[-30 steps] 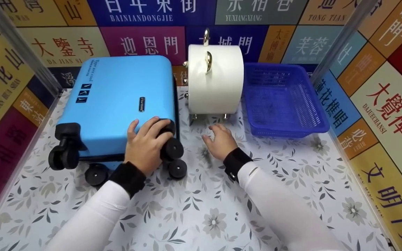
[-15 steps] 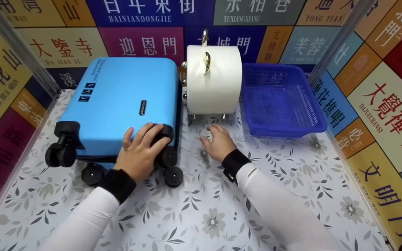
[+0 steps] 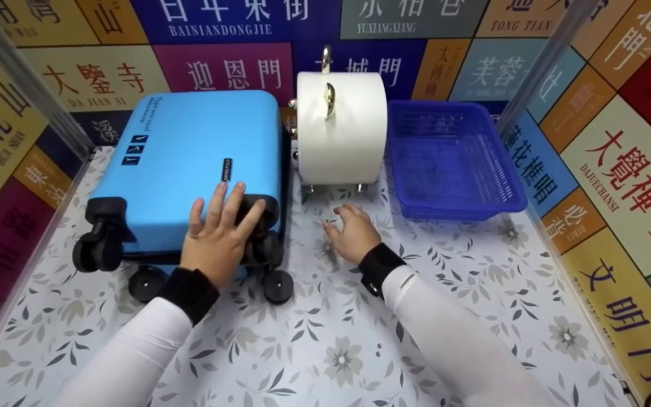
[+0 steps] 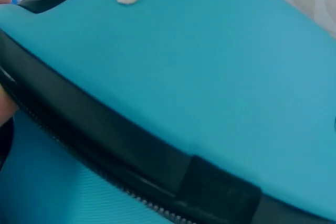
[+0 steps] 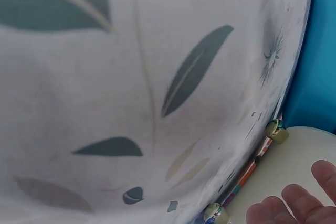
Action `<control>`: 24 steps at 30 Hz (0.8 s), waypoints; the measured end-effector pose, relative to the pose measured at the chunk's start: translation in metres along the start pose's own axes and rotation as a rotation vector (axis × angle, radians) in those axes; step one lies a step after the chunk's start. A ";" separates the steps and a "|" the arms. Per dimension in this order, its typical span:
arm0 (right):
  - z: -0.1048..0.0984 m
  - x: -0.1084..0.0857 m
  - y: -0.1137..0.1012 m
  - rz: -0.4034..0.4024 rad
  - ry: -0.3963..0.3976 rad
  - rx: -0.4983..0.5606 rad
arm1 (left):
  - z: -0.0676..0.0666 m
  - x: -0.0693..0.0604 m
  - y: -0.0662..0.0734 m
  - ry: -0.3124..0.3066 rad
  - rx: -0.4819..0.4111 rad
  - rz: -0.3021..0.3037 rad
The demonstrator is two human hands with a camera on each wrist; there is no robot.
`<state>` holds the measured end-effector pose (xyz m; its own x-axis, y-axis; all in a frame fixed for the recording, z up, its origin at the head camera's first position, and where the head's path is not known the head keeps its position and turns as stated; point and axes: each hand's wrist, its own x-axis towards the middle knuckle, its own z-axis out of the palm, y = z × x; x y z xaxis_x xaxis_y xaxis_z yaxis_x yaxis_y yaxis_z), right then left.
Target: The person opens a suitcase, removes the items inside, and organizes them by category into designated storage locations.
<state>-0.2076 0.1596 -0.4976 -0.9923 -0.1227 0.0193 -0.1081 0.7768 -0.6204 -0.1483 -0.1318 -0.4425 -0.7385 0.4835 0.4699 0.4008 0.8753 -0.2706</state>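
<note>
A light blue suitcase with black corner guards lies flat at the left of the table, its wheels toward me. My left hand rests on its near right corner, fingers spread and fairly straight. The suitcase's blue shell and black zipped seam fill the left wrist view. To the right, my right hand is held with loosely bent fingers, holding nothing. Just beyond it stands a white drum-shaped thing with gold-coloured fittings and small feet. In the right wrist view the fingers show in front of its white body.
A blue plastic basket stands right of the drum-shaped thing. The table has a floral cover. Walls printed with large characters enclose the back and sides, with clear posts at the rear corners.
The suitcase has shifted a little toward the white drum-shaped thing. My left hand has slid left over its corner, and its fingers have straightened and spread. The right hand has barely moved.
</note>
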 end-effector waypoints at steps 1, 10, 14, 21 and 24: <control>0.000 0.000 0.000 0.003 -0.002 0.000 | 0.001 -0.001 0.000 0.008 0.000 -0.012; 0.003 -0.001 -0.001 0.026 -0.042 -0.002 | 0.022 -0.011 -0.010 0.239 -0.039 -0.045; 0.006 -0.003 -0.004 0.000 -0.047 0.002 | 0.024 -0.012 -0.014 0.243 -0.025 -0.070; 0.017 -0.011 -0.022 -0.240 -0.164 0.005 | 0.015 -0.006 -0.017 0.239 -0.026 -0.113; 0.019 -0.015 -0.027 -0.309 -0.206 -0.009 | 0.012 -0.002 -0.018 0.248 -0.037 -0.134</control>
<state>-0.1887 0.1284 -0.4957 -0.8795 -0.4737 0.0457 -0.4023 0.6886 -0.6033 -0.1605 -0.1486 -0.4483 -0.6328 0.3474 0.6920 0.3315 0.9292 -0.1634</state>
